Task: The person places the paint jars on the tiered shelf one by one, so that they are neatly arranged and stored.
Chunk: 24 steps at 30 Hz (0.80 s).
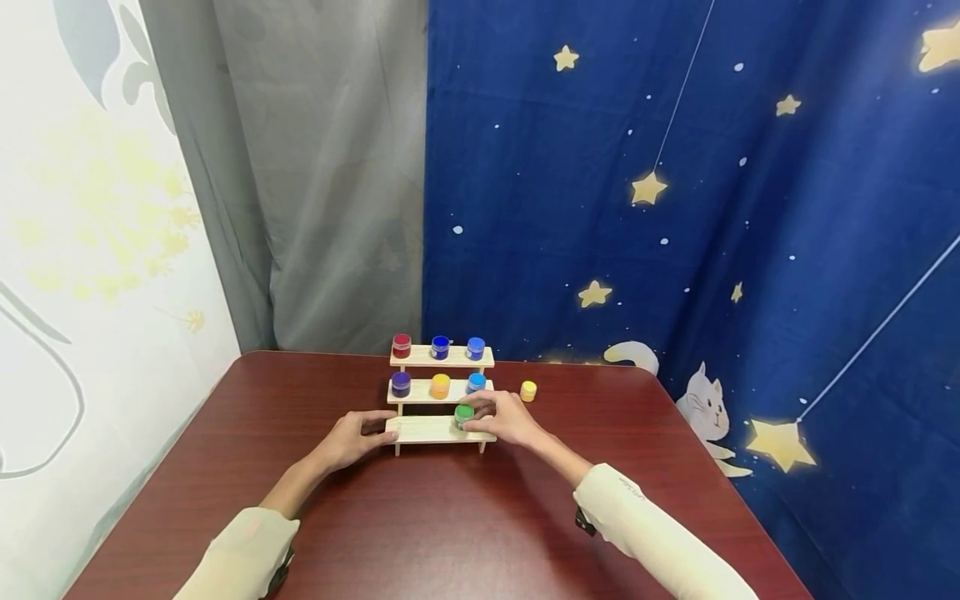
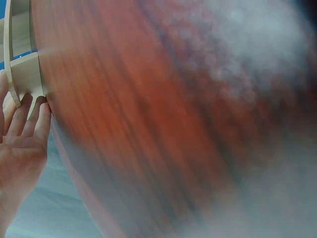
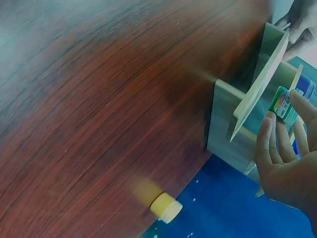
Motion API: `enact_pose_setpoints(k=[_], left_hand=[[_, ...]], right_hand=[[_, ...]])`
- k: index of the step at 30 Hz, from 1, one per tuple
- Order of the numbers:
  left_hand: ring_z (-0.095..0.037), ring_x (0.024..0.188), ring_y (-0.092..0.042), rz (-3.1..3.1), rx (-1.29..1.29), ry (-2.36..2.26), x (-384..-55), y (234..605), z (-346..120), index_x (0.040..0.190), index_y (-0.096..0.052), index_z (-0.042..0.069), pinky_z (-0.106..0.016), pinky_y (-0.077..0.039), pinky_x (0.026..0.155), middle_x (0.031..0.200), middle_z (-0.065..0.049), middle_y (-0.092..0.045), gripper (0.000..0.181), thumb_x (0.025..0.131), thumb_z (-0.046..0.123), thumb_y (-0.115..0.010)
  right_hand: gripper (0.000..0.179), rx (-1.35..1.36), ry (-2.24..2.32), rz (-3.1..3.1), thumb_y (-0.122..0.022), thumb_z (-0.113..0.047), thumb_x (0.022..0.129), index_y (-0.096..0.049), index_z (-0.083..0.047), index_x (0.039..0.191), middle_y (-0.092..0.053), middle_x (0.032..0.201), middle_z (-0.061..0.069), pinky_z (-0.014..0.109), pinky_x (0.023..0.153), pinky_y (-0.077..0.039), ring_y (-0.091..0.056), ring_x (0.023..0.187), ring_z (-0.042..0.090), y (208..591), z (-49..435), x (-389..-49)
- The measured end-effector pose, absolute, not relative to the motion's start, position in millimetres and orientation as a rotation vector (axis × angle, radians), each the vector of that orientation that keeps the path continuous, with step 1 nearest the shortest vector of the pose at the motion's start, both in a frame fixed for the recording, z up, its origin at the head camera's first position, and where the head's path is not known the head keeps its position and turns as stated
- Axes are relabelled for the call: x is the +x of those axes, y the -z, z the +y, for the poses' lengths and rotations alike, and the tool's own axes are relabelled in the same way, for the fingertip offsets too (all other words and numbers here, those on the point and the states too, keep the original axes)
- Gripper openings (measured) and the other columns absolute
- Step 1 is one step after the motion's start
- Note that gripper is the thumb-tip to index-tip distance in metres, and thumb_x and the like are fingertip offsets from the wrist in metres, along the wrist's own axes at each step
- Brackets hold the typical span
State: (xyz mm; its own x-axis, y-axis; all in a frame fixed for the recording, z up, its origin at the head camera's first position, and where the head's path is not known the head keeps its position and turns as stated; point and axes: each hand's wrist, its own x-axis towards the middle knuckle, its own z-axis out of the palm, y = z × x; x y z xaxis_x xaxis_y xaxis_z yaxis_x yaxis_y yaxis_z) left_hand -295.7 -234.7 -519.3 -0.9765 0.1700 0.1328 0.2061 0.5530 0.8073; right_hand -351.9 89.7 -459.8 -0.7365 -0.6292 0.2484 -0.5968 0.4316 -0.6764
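A three-step wooden stand point(image 1: 427, 430) stands at the back of the table. My left hand point(image 1: 351, 438) holds the left end of its lowest step, with the fingers point(image 2: 30, 116) along the end of the board. Above the right part of that same step, my right hand point(image 1: 512, 418) pinches a small paint jar with a green lid point(image 1: 464, 413) between thumb and fingertips. Its printed label point(image 3: 282, 103) shows in the right wrist view. The jar is upright in the head view, close over the board.
The middle step bears a purple jar point(image 1: 401, 384), an orange jar point(image 1: 440, 386) and a light blue jar point(image 1: 476, 382). On the top step are a red jar point(image 1: 402, 346) and two blue jars point(image 1: 440, 347). A yellow jar point(image 1: 528, 391) stands right of the stand. Curtains point(image 1: 525, 208) hang behind.
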Motion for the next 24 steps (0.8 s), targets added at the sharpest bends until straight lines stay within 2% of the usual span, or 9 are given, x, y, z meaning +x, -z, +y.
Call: enact_pose_setpoints(k=[9, 16, 24], left_hand=[[-0.028, 0.115, -0.069, -2.727, -0.333, 1.422, -296, 519, -235, 0.132, -0.071, 0.006, -0.039, -0.059, 0.09, 0.128, -0.018, -0.07, 0.044, 0.094, 0.026, -0.08], [-0.028, 0.115, -0.069, -2.735, -0.331, 1.43, -294, 516, -232, 0.131, -0.071, 0.006, -0.037, -0.059, 0.089, 0.128, -0.018, -0.07, 0.044, 0.094, 0.027, -0.08], [-0.031, 0.118, -0.068, -2.742, -0.337, 1.426, -294, 516, -234, 0.133, -0.07, 0.006, -0.039, -0.058, 0.091, 0.13, -0.019, -0.069, 0.044, 0.095, 0.026, -0.079]], right_hand=[[0.042, -1.105, 1.21, 2.609, -0.088, -0.016, 0.086, -0.075, -0.007, 0.125, -0.078, 0.111, 0.006, 0.024, 0.082, -0.059, -0.076, 0.09, 0.016, 463, 67, -354], [0.042, -1.131, 1.204, 2.586, -0.087, -0.016, 0.087, -0.074, -0.006, 0.125, -0.077, 0.113, 0.007, 0.025, 0.084, -0.058, -0.076, 0.09, 0.015, 462, 51, -353], [0.042, -1.147, 1.186, 2.58, -0.087, -0.013, 0.086, -0.074, -0.005, 0.125, -0.077, 0.114, 0.009, 0.024, 0.086, -0.058, -0.076, 0.088, 0.013, 466, 37, -352]])
